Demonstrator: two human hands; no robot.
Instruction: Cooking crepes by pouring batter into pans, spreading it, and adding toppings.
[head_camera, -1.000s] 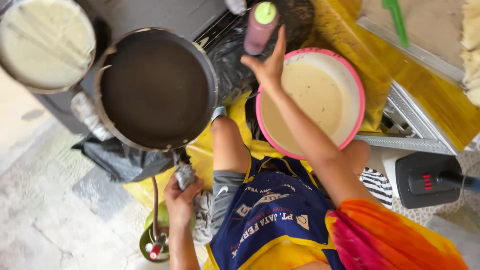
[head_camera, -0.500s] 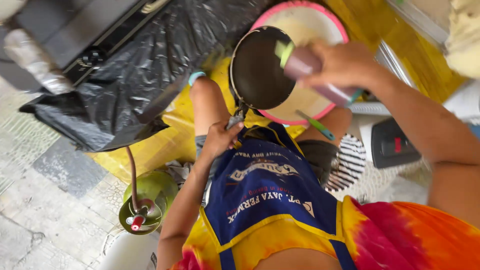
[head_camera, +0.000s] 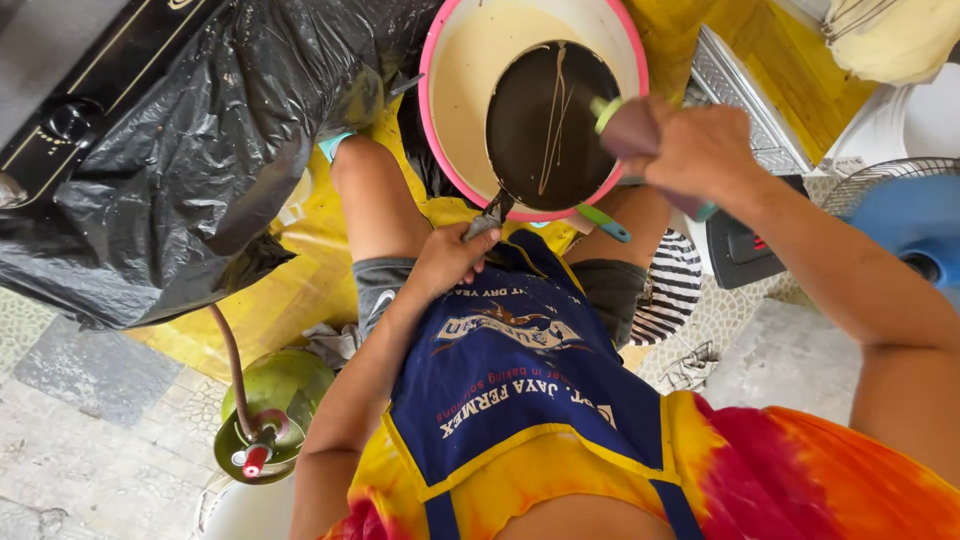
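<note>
My left hand (head_camera: 447, 262) grips the handle of a dark round frying pan (head_camera: 550, 125), held over a pink-rimmed bowl of pale batter (head_camera: 470, 60). Thin light streaks run across the pan's dark surface. My right hand (head_camera: 700, 150) holds a maroon squeeze bottle with a green cap (head_camera: 625, 125), its tip at the pan's right edge. I sit with my knees bent under the bowl, wearing a dark blue apron over an orange and yellow shirt.
A black plastic sheet (head_camera: 200, 140) covers the stove area at the left. A green gas cylinder with a hose (head_camera: 270, 410) stands on the tiled floor at lower left. A black appliance (head_camera: 745, 245) and a blue fan (head_camera: 910, 220) are at the right. Yellow cloth lies under the bowl.
The view has shifted so the bowl and pan sit higher and nearer the middle. The bottle's tip has come to the pan's right edge, and light streaks now show on the pan.
</note>
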